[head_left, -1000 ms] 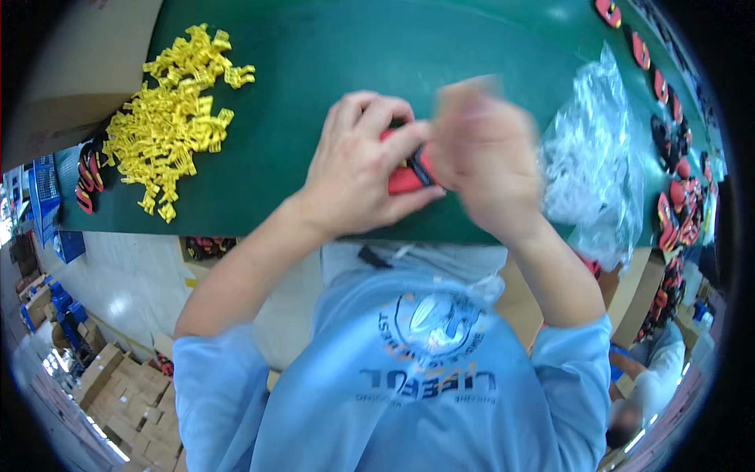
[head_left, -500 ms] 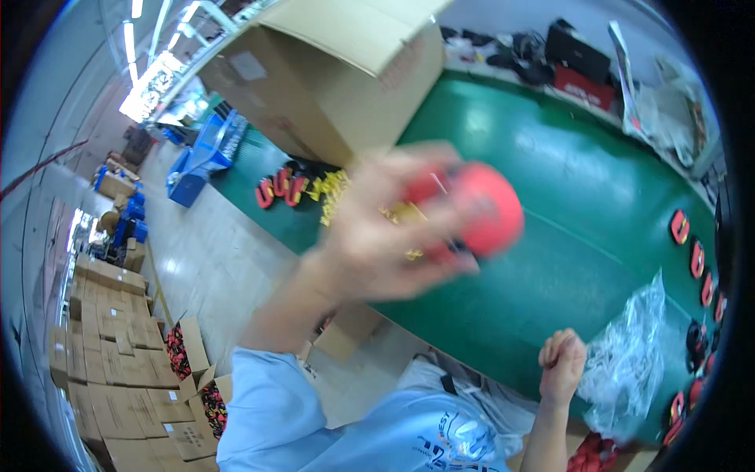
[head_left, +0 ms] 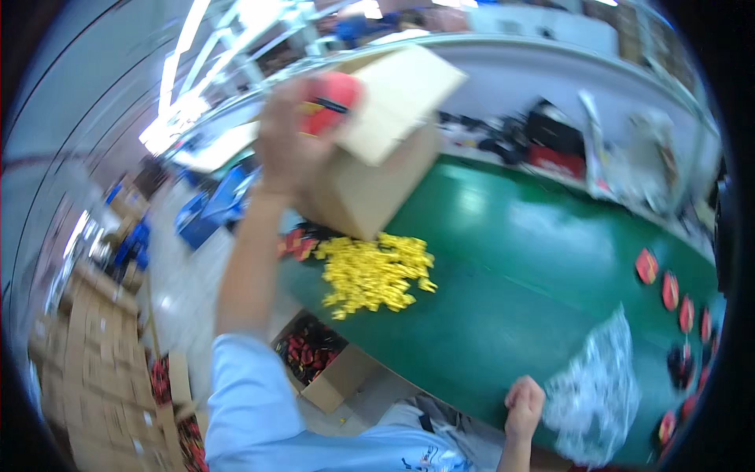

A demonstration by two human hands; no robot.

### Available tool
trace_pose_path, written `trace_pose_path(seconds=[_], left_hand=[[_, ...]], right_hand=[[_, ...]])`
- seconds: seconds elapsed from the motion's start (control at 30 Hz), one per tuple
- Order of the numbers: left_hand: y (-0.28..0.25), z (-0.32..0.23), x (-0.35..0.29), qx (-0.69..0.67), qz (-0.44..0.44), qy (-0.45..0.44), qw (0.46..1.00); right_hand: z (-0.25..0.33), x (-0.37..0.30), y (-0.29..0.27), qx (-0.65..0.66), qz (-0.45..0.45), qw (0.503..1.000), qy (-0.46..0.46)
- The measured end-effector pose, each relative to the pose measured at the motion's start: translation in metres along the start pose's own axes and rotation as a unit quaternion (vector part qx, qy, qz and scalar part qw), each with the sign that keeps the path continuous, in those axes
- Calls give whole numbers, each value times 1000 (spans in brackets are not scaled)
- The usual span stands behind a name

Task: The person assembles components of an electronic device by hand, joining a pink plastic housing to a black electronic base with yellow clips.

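Note:
My left hand (head_left: pixel 287 145) is raised at the upper left, its fingers closed around a rounded red-and-black item (head_left: pixel 334 98) with a bit of yellow on it. Motion blurs both, and the item's exact kind does not show. Behind them stands a big cardboard box (head_left: pixel 377 189) with its flaps up. My right hand (head_left: pixel 524 405) makes a fist over the table's near edge, beside a clear plastic bag (head_left: pixel 598 389). Whatever that fist may hold is hidden. A heap of small yellow pieces (head_left: pixel 370 271) lies on the green table (head_left: pixel 503 291) in front of the box.
Several red-and-black items (head_left: pixel 670 291) line the right side of the table, with a few more (head_left: pixel 297 245) by the box. Below the near edge is an open carton (head_left: pixel 334 385) of similar items. Stacked cartons (head_left: pixel 94 370) fill the lower left. Dark clutter (head_left: pixel 511 141) sits along the back.
My left hand has lifted the red-and-black item up and left, from over the table to in front of the box. The view has shifted, uncovering the yellow heap. My right hand remains a fist.

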State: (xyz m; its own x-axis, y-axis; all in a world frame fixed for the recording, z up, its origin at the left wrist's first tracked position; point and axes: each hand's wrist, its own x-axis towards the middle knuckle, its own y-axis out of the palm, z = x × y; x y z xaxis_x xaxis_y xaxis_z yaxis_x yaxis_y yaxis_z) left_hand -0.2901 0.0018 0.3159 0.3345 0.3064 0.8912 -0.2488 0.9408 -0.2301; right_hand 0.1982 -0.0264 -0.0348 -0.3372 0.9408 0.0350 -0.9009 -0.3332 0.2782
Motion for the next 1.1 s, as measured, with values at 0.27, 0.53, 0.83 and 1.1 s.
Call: trace_pose_path(seconds=[0.27, 0.53, 0.83, 1.1], left_hand=[[36, 27, 53, 39, 61, -69, 995], [120, -355, -54, -529, 296, 6, 795], [285, -619, 11, -422, 431, -208, 770], [422, -562, -55, -517, 326, -372, 698]], right_hand=[[69, -17, 29, -112, 126, 981, -93], [93, -53, -48, -242, 28, 942, -231], [70, -164, -99, -368, -303, 856, -199], [72, -214, -243, -545, -366, 745, 120]])
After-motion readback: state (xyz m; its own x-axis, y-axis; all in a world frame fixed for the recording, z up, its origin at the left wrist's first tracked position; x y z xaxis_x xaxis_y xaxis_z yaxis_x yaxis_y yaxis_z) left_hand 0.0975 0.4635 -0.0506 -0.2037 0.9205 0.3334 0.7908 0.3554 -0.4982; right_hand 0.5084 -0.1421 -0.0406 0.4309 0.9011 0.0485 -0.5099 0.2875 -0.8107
